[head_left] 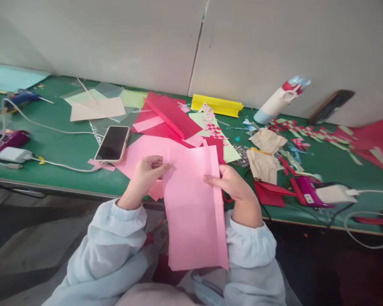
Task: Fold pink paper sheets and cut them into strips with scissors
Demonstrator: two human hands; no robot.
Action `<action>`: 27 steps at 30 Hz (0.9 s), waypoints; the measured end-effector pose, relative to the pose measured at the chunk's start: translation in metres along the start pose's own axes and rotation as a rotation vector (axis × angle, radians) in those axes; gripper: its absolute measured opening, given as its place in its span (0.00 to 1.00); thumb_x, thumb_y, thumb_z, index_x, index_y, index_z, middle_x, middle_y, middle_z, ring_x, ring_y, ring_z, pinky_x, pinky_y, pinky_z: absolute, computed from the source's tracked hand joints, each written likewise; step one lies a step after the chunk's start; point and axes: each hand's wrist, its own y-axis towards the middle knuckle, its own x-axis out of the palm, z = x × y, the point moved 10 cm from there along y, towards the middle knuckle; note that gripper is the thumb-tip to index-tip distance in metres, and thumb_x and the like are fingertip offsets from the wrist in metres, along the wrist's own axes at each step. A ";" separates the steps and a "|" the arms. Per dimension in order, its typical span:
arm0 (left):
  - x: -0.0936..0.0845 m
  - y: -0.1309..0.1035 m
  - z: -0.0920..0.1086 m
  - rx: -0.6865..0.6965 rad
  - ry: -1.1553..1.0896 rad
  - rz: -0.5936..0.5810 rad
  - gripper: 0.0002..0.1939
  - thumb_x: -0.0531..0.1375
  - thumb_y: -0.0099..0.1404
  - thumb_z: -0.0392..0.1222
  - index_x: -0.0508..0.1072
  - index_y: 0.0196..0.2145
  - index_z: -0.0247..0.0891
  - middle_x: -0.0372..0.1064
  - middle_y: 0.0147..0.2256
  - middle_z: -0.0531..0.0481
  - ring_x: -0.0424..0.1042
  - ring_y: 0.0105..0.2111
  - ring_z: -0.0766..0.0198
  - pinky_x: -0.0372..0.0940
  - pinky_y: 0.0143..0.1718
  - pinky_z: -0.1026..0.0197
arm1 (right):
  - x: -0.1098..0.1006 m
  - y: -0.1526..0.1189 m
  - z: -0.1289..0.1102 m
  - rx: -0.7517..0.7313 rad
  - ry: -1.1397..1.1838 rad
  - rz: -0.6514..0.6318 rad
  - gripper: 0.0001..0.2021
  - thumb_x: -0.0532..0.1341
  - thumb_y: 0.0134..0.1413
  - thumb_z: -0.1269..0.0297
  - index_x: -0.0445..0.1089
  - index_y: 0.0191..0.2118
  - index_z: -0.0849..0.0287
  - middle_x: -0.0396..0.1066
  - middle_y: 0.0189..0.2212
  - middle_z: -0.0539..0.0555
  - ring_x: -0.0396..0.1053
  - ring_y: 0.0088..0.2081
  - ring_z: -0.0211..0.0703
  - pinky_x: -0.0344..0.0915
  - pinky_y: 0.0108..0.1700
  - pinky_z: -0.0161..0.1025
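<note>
A pink paper sheet (193,216) hangs over the table's front edge, with a folded strip running down its right side. My left hand (151,172) pinches its left edge near the top. At the right edge my right hand (232,182) grips it, thumb on the front and the other fingers mostly hidden behind. More pink paper (140,151) lies on the table behind the sheet, beside a phone (112,143). Folded red paper (175,117) rests just beyond.
On the green table (60,148) are a glue gun (22,97), white cables, purple power strips (309,191), a yellow folded paper (217,105) and cloth pouches (264,163). A bottle (282,100) and another phone (331,106) lean against the wall.
</note>
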 end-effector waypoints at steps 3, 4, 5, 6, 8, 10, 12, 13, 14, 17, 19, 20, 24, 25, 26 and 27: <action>-0.003 0.001 0.000 0.034 0.005 0.023 0.17 0.69 0.51 0.50 0.71 0.24 0.34 0.67 0.21 0.53 0.65 0.21 0.70 0.61 0.22 0.68 | 0.001 0.001 -0.002 -0.024 0.001 0.000 0.19 0.71 0.40 0.54 0.76 0.36 0.63 0.79 0.33 0.56 0.75 0.33 0.49 0.69 0.32 0.38; -0.003 0.001 0.000 0.044 0.009 0.029 0.16 0.69 0.52 0.49 0.70 0.24 0.34 0.65 0.20 0.54 0.64 0.21 0.71 0.60 0.21 0.69 | 0.002 0.001 -0.003 -0.030 0.006 -0.002 0.19 0.71 0.40 0.55 0.76 0.36 0.63 0.79 0.33 0.55 0.76 0.33 0.50 0.69 0.33 0.38; -0.004 0.001 0.001 0.050 0.014 0.031 0.16 0.68 0.52 0.49 0.69 0.24 0.35 0.64 0.20 0.55 0.63 0.20 0.72 0.59 0.21 0.69 | 0.002 0.001 -0.004 -0.033 0.007 -0.005 0.18 0.71 0.40 0.55 0.76 0.36 0.63 0.79 0.34 0.55 0.76 0.34 0.50 0.70 0.34 0.39; -0.004 0.001 0.001 0.051 0.019 0.031 0.16 0.68 0.53 0.49 0.69 0.24 0.35 0.63 0.20 0.55 0.63 0.20 0.72 0.58 0.21 0.69 | 0.003 0.000 -0.005 -0.033 0.003 -0.012 0.18 0.71 0.40 0.55 0.76 0.36 0.63 0.79 0.34 0.56 0.76 0.34 0.51 0.70 0.34 0.39; -0.003 0.000 0.003 0.049 0.020 0.025 0.17 0.68 0.53 0.50 0.69 0.24 0.35 0.62 0.20 0.55 0.61 0.20 0.72 0.58 0.21 0.69 | 0.005 -0.001 -0.006 -0.030 -0.019 -0.031 0.17 0.70 0.40 0.56 0.77 0.35 0.63 0.79 0.34 0.56 0.76 0.35 0.52 0.69 0.34 0.39; -0.002 0.000 0.007 0.059 0.006 0.022 0.19 0.67 0.54 0.51 0.66 0.21 0.35 0.58 0.19 0.57 0.59 0.20 0.73 0.57 0.21 0.69 | 0.006 -0.002 -0.007 -0.031 -0.044 -0.046 0.15 0.71 0.40 0.57 0.78 0.33 0.62 0.79 0.33 0.57 0.76 0.35 0.53 0.69 0.34 0.40; -0.003 -0.001 0.010 0.072 -0.019 0.028 0.21 0.67 0.53 0.51 0.63 0.19 0.36 0.55 0.18 0.57 0.58 0.20 0.73 0.57 0.21 0.70 | 0.007 -0.004 -0.008 -0.036 -0.039 -0.062 0.13 0.71 0.40 0.58 0.78 0.32 0.61 0.79 0.32 0.57 0.76 0.34 0.53 0.70 0.34 0.41; -0.003 -0.001 0.010 0.074 -0.032 0.033 0.21 0.68 0.53 0.50 0.62 0.18 0.36 0.55 0.18 0.57 0.58 0.20 0.73 0.57 0.21 0.70 | 0.008 -0.004 -0.008 -0.038 -0.026 -0.067 0.13 0.71 0.39 0.58 0.78 0.32 0.61 0.79 0.32 0.57 0.76 0.33 0.53 0.70 0.33 0.41; -0.004 0.000 0.009 0.071 -0.046 0.039 0.21 0.68 0.52 0.50 0.63 0.18 0.36 0.56 0.18 0.57 0.58 0.20 0.73 0.57 0.21 0.70 | 0.008 -0.004 -0.008 -0.035 -0.012 -0.069 0.13 0.71 0.39 0.58 0.78 0.32 0.61 0.79 0.32 0.57 0.76 0.33 0.53 0.70 0.33 0.41; -0.004 0.003 0.004 0.042 -0.085 0.033 0.19 0.68 0.52 0.51 0.67 0.20 0.35 0.59 0.19 0.56 0.60 0.20 0.73 0.58 0.21 0.70 | 0.007 -0.004 -0.006 -0.008 0.008 -0.059 0.15 0.72 0.37 0.57 0.78 0.31 0.62 0.79 0.32 0.57 0.76 0.33 0.53 0.70 0.34 0.41; 0.000 0.004 -0.002 0.002 -0.112 -0.005 0.18 0.67 0.54 0.53 0.70 0.22 0.34 0.59 0.19 0.55 0.60 0.19 0.73 0.58 0.20 0.70 | 0.003 -0.004 -0.004 0.002 0.022 -0.025 0.16 0.71 0.37 0.56 0.77 0.31 0.62 0.79 0.31 0.56 0.76 0.33 0.52 0.70 0.33 0.41; 0.002 0.005 -0.005 -0.021 -0.122 -0.031 0.18 0.66 0.55 0.54 0.71 0.23 0.34 0.60 0.19 0.56 0.59 0.18 0.74 0.59 0.20 0.70 | 0.001 -0.003 -0.004 -0.003 0.039 -0.002 0.16 0.71 0.37 0.56 0.77 0.32 0.63 0.79 0.32 0.56 0.76 0.33 0.52 0.70 0.34 0.40; 0.020 -0.001 -0.010 -0.078 -0.110 -0.194 0.16 0.67 0.55 0.50 0.72 0.22 0.34 0.61 0.19 0.55 0.61 0.19 0.73 0.61 0.21 0.70 | -0.012 -0.002 -0.003 -0.029 0.125 0.098 0.18 0.72 0.34 0.56 0.77 0.32 0.63 0.79 0.32 0.57 0.75 0.33 0.50 0.69 0.35 0.41; 0.024 -0.003 -0.011 -0.088 -0.093 -0.236 0.15 0.67 0.54 0.49 0.73 0.22 0.34 0.63 0.20 0.54 0.62 0.20 0.72 0.63 0.23 0.69 | -0.015 -0.002 -0.002 -0.028 0.142 0.122 0.19 0.72 0.34 0.56 0.77 0.32 0.63 0.79 0.32 0.57 0.75 0.33 0.50 0.69 0.35 0.41; 0.027 -0.006 -0.012 -0.100 -0.072 -0.268 0.14 0.68 0.54 0.48 0.74 0.23 0.34 0.65 0.21 0.53 0.64 0.21 0.71 0.65 0.24 0.68 | -0.018 -0.002 -0.001 -0.028 0.157 0.147 0.19 0.72 0.34 0.56 0.77 0.33 0.63 0.79 0.32 0.57 0.75 0.33 0.50 0.69 0.35 0.41; 0.029 -0.007 -0.014 -0.114 -0.054 -0.289 0.13 0.68 0.54 0.48 0.75 0.24 0.34 0.66 0.22 0.52 0.66 0.22 0.70 0.66 0.26 0.67 | -0.022 -0.002 0.000 -0.033 0.172 0.171 0.19 0.73 0.33 0.56 0.76 0.33 0.63 0.79 0.33 0.57 0.75 0.33 0.50 0.69 0.35 0.41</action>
